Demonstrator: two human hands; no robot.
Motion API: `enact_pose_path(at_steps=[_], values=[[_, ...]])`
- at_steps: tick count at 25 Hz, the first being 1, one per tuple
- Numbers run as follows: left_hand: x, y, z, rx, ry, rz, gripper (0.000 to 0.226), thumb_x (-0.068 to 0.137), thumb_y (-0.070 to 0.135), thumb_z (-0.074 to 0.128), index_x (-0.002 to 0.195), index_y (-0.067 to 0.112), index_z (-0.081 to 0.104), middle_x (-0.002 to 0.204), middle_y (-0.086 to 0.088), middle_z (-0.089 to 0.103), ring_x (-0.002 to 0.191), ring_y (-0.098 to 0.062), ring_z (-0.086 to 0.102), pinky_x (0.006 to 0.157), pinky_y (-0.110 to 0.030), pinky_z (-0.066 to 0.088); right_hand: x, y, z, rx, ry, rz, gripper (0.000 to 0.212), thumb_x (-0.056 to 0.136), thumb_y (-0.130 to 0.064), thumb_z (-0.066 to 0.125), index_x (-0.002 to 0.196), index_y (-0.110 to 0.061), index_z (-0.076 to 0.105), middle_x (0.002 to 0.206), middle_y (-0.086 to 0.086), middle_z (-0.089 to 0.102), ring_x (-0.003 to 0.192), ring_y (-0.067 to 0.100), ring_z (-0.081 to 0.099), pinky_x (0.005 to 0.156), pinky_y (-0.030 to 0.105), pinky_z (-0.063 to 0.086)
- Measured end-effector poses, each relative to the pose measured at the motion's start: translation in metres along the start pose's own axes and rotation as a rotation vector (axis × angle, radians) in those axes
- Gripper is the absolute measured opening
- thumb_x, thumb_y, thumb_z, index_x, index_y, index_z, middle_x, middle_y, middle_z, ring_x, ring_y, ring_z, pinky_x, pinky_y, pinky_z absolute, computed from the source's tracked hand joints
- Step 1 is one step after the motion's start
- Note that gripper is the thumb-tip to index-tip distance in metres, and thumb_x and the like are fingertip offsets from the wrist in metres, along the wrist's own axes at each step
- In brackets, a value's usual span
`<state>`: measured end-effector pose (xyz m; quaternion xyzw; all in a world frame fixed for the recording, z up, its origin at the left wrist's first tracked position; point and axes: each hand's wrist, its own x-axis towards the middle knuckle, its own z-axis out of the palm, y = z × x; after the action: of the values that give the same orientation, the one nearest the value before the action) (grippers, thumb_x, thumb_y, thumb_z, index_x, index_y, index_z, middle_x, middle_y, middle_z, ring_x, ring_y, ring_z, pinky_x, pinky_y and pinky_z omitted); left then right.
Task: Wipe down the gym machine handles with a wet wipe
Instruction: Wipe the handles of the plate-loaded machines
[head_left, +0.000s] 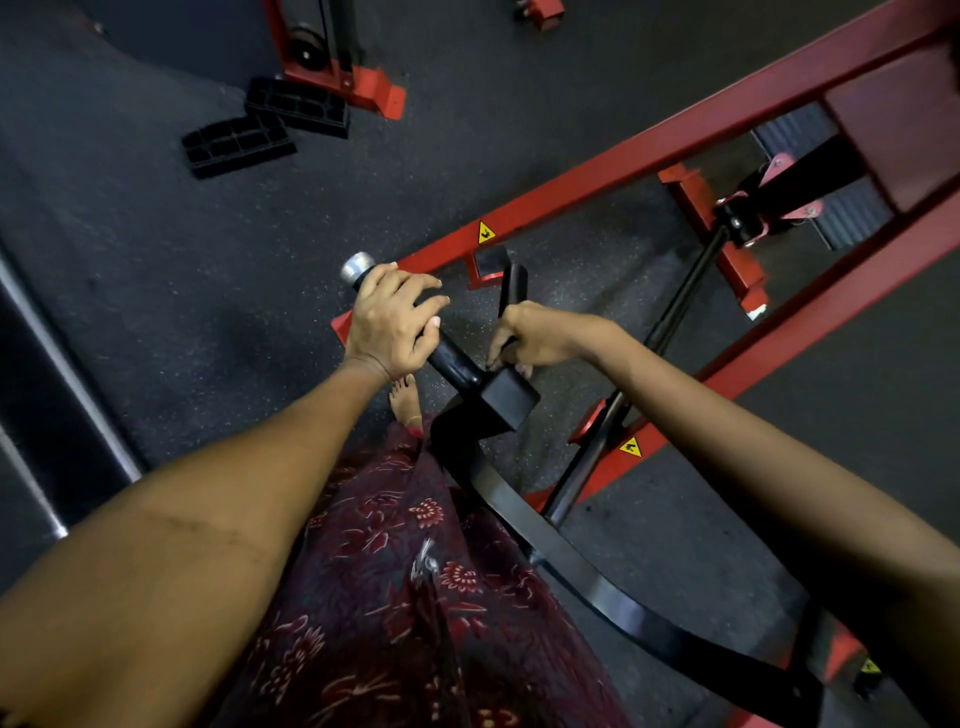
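Observation:
A black machine handle (453, 358) with a silver end cap (357, 266) sticks out from a black block (506, 397) on a curved black arm. My left hand (392, 322) wraps round the handle just below the cap. My right hand (535, 335) grips the second black handle (512, 283), which rises from the same block, fingers curled near its base. No wet wipe shows in either hand; anything under the palms is hidden.
The red machine frame (613, 161) runs diagonally behind the handles, with a black rod (685, 291) inside it. Two black ridged blocks (239, 143) lie on the dark rubber floor at upper left, beside another red machine base (363, 88). My patterned skirt and bare foot (405, 400) are below.

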<state>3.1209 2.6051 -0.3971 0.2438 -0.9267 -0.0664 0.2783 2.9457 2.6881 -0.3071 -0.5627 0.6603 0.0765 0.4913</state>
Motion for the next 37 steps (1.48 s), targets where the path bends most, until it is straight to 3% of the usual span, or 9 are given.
enact_pose_path(at_steps=[3,6,8,15,19,24,28,33,37], values=[[0.0,0.0,0.0,0.001,-0.006,-0.001,0.04,0.085,0.027,0.037,0.087,0.011,0.073,0.097,-0.008,0.069,0.081,-0.027,0.06,0.094,-0.041,0.034,0.006,0.003,-0.027,0.089,-0.006,0.05,0.015,0.081,-0.005,0.069,0.095,-0.003,0.072,0.081,0.012,0.07,0.056,0.009,0.065,0.059,0.017,0.056],[0.0,0.0,0.0,-0.009,-0.004,-0.004,0.04,0.084,0.027,0.037,0.087,0.01,0.073,0.097,-0.008,0.069,0.081,-0.027,0.06,0.094,-0.04,0.034,0.028,0.026,-0.035,0.108,0.406,0.077,0.022,0.077,-0.019,0.076,0.092,-0.003,0.073,0.077,0.015,0.07,0.055,0.006,0.063,0.062,0.019,0.055],[0.001,0.001,-0.001,-0.005,-0.003,0.001,0.04,0.084,0.027,0.037,0.086,0.01,0.073,0.097,-0.008,0.069,0.081,-0.027,0.06,0.094,-0.04,0.033,0.039,0.04,-0.019,0.058,0.518,0.132,0.021,0.079,-0.019,0.074,0.094,-0.005,0.073,0.089,0.016,0.07,0.079,0.016,0.066,0.077,0.029,0.054],[0.001,0.002,-0.003,-0.003,-0.017,-0.01,0.04,0.083,0.026,0.037,0.086,0.01,0.073,0.096,-0.008,0.068,0.081,-0.028,0.06,0.094,-0.039,0.033,0.012,0.043,0.014,0.133,0.511,0.041,0.019,0.084,-0.005,0.063,0.1,-0.007,0.073,0.103,0.016,0.065,0.097,0.025,0.062,0.077,0.016,0.041],[0.001,0.003,-0.003,-0.009,-0.018,-0.015,0.04,0.083,0.027,0.036,0.086,0.01,0.073,0.096,-0.008,0.068,0.082,-0.027,0.059,0.094,-0.04,0.034,-0.014,0.038,0.041,0.194,0.529,-0.08,0.023,0.083,0.005,0.059,0.098,-0.006,0.073,0.093,0.002,0.062,0.087,0.011,0.06,0.069,-0.004,0.034],[0.001,0.002,-0.002,0.0,0.016,-0.005,0.04,0.083,0.027,0.037,0.084,0.01,0.073,0.095,-0.008,0.068,0.082,-0.026,0.057,0.092,-0.039,0.034,-0.033,0.049,0.038,0.336,0.395,-0.131,0.018,0.08,-0.001,0.069,0.095,-0.01,0.074,0.085,-0.004,0.068,0.076,0.006,0.063,0.071,0.007,0.046],[0.001,0.001,0.0,0.016,0.02,0.009,0.041,0.084,0.027,0.035,0.084,0.01,0.073,0.095,-0.009,0.068,0.082,-0.026,0.057,0.092,-0.039,0.033,0.002,0.068,0.01,0.584,0.791,0.143,0.018,0.078,-0.014,0.074,0.095,-0.01,0.073,0.083,0.013,0.072,0.065,0.006,0.062,0.075,0.026,0.054],[0.001,0.002,0.0,0.019,0.021,0.011,0.042,0.084,0.027,0.035,0.084,0.009,0.073,0.094,-0.009,0.068,0.08,-0.027,0.058,0.092,-0.039,0.033,0.028,0.055,0.025,0.52,0.847,0.203,0.019,0.082,0.005,0.061,0.097,0.002,0.071,0.091,0.015,0.07,0.08,0.015,0.066,0.063,0.007,0.047],[0.0,0.001,0.001,0.017,0.011,0.01,0.043,0.085,0.028,0.034,0.085,0.009,0.072,0.095,-0.009,0.067,0.082,-0.027,0.057,0.092,-0.039,0.032,0.007,0.055,0.032,0.602,0.746,0.107,0.013,0.08,-0.002,0.07,0.092,0.001,0.073,0.071,0.012,0.067,0.042,-0.008,0.052,0.052,0.004,0.043]])
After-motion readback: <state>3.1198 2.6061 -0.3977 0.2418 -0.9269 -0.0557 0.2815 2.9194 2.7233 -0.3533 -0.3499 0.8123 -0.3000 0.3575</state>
